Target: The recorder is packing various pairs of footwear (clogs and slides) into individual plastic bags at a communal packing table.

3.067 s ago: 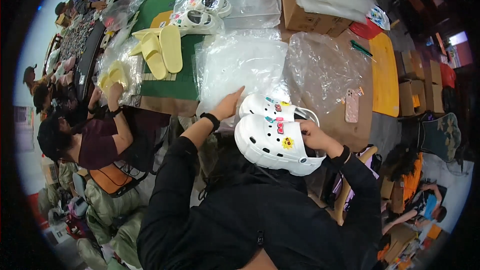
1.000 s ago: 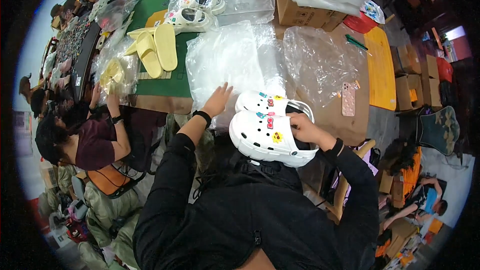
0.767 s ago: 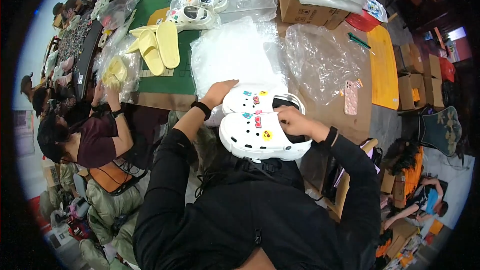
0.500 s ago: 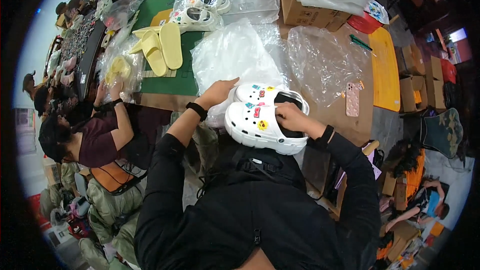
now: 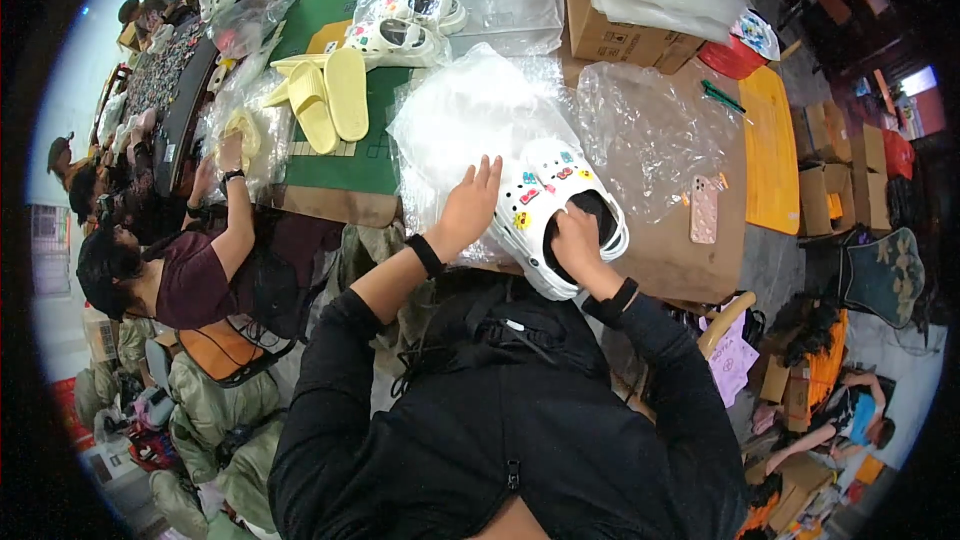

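Observation:
A pair of white clogs (image 5: 536, 223) with colourful charms stands side by side at the table's near edge, toes pointing away and slightly left. My right hand (image 5: 577, 243) is closed at their foot openings, its fingers gripping the inner sides where the two shoes meet. What the fingertips press on is partly hidden. Left of the clogs, my left hand (image 5: 470, 204) lies with straight fingers at the near edge of a clear plastic bag (image 5: 455, 110); it holds nothing. The clogs' toes overlap the bag's near part.
Yellow slides (image 5: 346, 95) and bagged white clogs (image 5: 395, 38) lie on the green mat (image 5: 370, 165). To the right are a crumpled plastic bag (image 5: 640, 130), a pink phone (image 5: 704, 210) and green scissors (image 5: 722, 97). A cardboard box (image 5: 625, 37) stands behind. A co-worker (image 5: 195, 280) sits left.
The clogs have turned from lying sideways to pointing away, over the bag. My left hand has let go of the bag and moved right, its fingers now stretched out.

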Demonstrator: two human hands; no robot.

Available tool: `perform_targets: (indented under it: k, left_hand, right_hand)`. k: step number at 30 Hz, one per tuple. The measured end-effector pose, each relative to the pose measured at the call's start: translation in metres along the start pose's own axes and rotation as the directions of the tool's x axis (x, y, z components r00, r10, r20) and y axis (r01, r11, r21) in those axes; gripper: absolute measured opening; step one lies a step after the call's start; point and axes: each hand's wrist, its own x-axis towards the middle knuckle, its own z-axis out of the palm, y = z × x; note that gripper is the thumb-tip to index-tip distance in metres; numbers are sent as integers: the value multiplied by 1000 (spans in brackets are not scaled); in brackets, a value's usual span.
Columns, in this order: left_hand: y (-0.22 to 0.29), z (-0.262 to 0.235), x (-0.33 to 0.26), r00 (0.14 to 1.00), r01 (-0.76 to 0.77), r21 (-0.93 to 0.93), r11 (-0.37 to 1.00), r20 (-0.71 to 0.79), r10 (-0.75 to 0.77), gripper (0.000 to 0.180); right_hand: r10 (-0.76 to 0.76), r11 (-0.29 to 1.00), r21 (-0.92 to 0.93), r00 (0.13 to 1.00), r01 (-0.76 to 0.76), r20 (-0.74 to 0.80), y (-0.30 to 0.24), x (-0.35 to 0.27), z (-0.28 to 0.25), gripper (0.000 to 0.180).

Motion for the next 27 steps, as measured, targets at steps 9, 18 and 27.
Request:
perform_targets:
  k: [9,18,27]
  left_hand:
    - [24,1,-1,984,89,11,996,-157,-86,56]
    - [16,-9,3,990,-81,-51,995,-121,74,63]
    - [24,-13,-2,982,-188,-22,982,-11,187,58]
  right_hand:
    - [-209,942,-266,978,207,21,-16,-9,-3,12]
    - [-395,847,-349,914,402,93,-7,-11,-10,14]
    - [-382,870,-312,922,382,62,-3,-10,0,15]
